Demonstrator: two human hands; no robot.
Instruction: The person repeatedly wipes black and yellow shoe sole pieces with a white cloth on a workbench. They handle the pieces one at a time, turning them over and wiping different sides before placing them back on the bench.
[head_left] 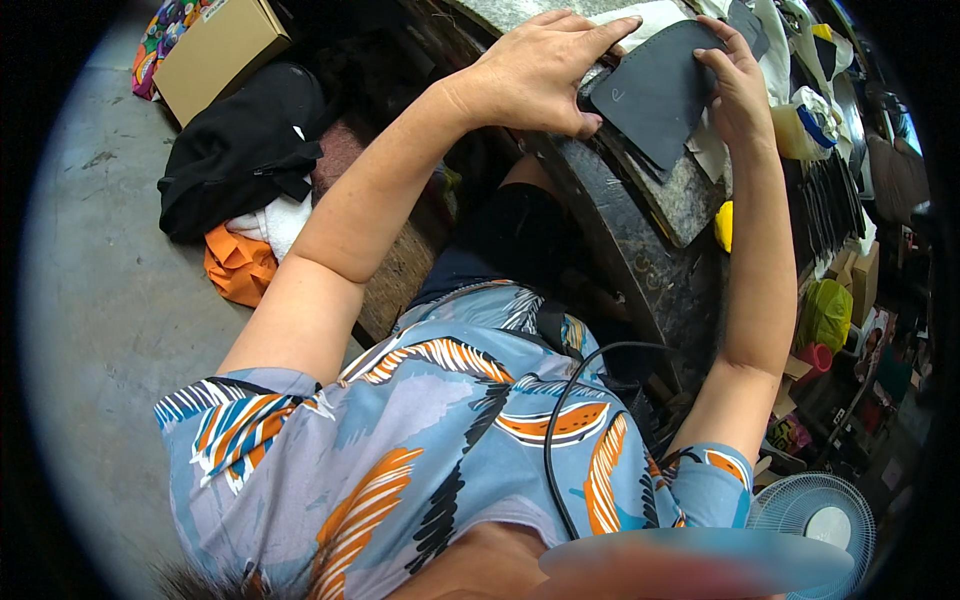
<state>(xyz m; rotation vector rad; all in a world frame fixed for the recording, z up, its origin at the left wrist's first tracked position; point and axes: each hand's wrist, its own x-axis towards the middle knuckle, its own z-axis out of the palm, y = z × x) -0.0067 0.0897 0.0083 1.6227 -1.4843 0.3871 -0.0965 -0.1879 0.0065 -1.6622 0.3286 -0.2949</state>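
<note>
A flat dark grey panel (660, 90), leather-like with a curved edge and a small pale mark, is tilted over the workbench at the top. My right hand (742, 95) pinches its right edge between thumb and fingers. At the panel's left side is my left hand (535, 72), thumb and index finger spread wide apart. Its fingertips are close to the panel; whether they touch it is hard to tell. Beneath the panel lies a worn grey slab (685, 215) on the dark bench.
A yellow-labelled tub with a blue rim (805, 128) stands right of my right hand, near a row of dark strips (828, 205). On the left are a black bag (240, 150), orange cloth (240, 265) and cardboard box (220, 60). A fan (825, 525) stands lower right.
</note>
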